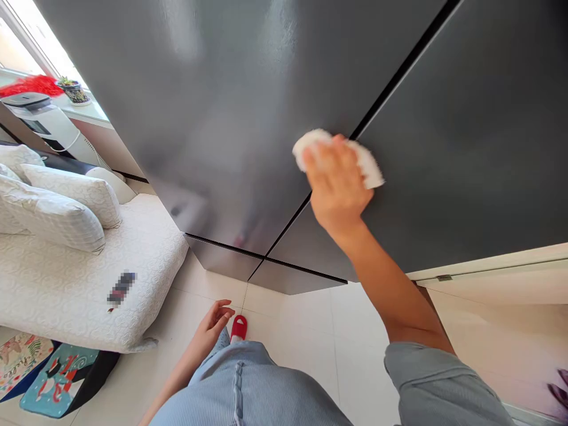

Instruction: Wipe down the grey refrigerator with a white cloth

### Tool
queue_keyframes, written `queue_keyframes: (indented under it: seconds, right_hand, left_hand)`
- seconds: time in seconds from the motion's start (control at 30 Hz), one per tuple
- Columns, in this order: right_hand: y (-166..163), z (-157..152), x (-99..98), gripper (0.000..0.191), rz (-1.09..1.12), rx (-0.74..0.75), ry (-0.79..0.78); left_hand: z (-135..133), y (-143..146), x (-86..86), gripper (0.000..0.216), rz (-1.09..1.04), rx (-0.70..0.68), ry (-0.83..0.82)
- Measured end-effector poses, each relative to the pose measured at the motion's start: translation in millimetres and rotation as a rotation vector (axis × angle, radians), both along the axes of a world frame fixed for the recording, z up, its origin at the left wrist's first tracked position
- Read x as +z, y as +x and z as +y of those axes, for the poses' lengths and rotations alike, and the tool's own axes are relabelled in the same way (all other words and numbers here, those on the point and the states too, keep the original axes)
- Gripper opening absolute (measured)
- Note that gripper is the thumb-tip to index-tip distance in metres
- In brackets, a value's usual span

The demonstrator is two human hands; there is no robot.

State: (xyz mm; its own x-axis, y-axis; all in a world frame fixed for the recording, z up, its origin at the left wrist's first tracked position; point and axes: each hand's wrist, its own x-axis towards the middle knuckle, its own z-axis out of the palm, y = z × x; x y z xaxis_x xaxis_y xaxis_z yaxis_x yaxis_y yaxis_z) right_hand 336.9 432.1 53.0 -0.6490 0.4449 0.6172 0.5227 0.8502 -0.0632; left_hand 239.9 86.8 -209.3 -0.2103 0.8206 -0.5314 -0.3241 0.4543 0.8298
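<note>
My right hand (339,189) presses a white cloth (370,165) flat against a dark grey, glossy double door (199,118). The cloth lies across the black gap between the two door panels and sticks out on both sides of my fingers, which are slightly blurred. Down beside my leg, my left hand (215,322) hangs in the air with loosely bent fingers and holds nothing. It is apart from the door.
To the left stands a sofa (155,254) with a white cover and several pillows (66,213). A potted plant (73,92) sits on the windowsill. Floor mats (60,378) lie below the sofa. At the right is a glass-fronted cabinet (497,307). A red slipper (239,326) is on my foot.
</note>
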Motion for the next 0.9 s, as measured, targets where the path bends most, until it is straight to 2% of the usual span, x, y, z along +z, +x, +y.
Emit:
queue_keyframes:
  seconds: [0.03,0.1,0.17,0.23,0.3,0.33,0.4,0.47,0.53,0.6,0.67,0.73,0.8,0.9]
  right_hand:
    - [-2.4,2.3,4.5,0.045,0.042,-0.051,0.039]
    - [-1.7,0.2,-9.2,0.042,0.006,-0.042,0.042]
    - [5.6,-10.2,-46.0,0.039,-0.123,0.075,-0.02]
    - [14.9,-25.5,-88.3,0.041,-0.212,0.215,-0.077]
    - [19.8,-42.3,-119.1,0.043,-0.152,0.278,-0.152]
    - [19.4,-50.8,-127.3,0.042,-0.045,0.27,-0.218]
    - [13.9,-67.6,-130.3,0.044,0.282,0.204,-0.428]
    - [6.7,-83.1,-122.2,0.053,0.576,0.183,-0.711]
    - [4.2,-96.3,-112.0,0.063,0.697,0.252,-0.949]
    - [9.3,-107.3,-105.4,0.076,0.705,0.313,-1.051]
    - [19.1,-115.4,-102.1,0.085,0.7,0.31,-1.017]
    - [27.1,-117.8,-97.5,0.077,0.712,0.25,-0.871]
    - [27.9,-109.7,-87.5,0.062,0.798,0.102,-0.579]
    - [13.3,-73.7,-67.1,0.058,0.831,-0.14,0.01]
  left_hand:
    - [0.8,1.8,-0.5,0.061,-0.006,-0.002,0.005]
    - [4.7,4.7,-0.2,0.06,-0.013,-0.007,0.02]
    - [12.9,4.8,5.1,0.058,-0.001,-0.009,0.047]
    - [27.5,0.5,19.1,0.058,0.036,-0.016,0.098]
    - [49.8,-8.1,43.9,0.059,0.087,-0.027,0.187]
    - [63.7,-13.5,59.9,0.06,0.114,-0.033,0.249]
    - [95.0,-24.3,96.4,0.055,0.176,-0.025,0.407]
    - [127.2,-32.4,132.8,0.047,0.263,0.001,0.594]
    - [155.0,-35.2,162.2,0.036,0.415,0.003,0.732]
    - [174.8,-32.3,180.6,0.029,0.582,-0.061,0.796]
    - [186.3,-24.8,187.7,0.028,0.69,-0.167,0.84]
    - [192.0,-14.7,186.0,0.033,0.661,-0.232,0.89]
    - [194.8,-4.3,178.7,0.04,0.495,-0.225,0.903]
    - [196.8,7.7,162.1,0.041,0.259,-0.175,0.811]
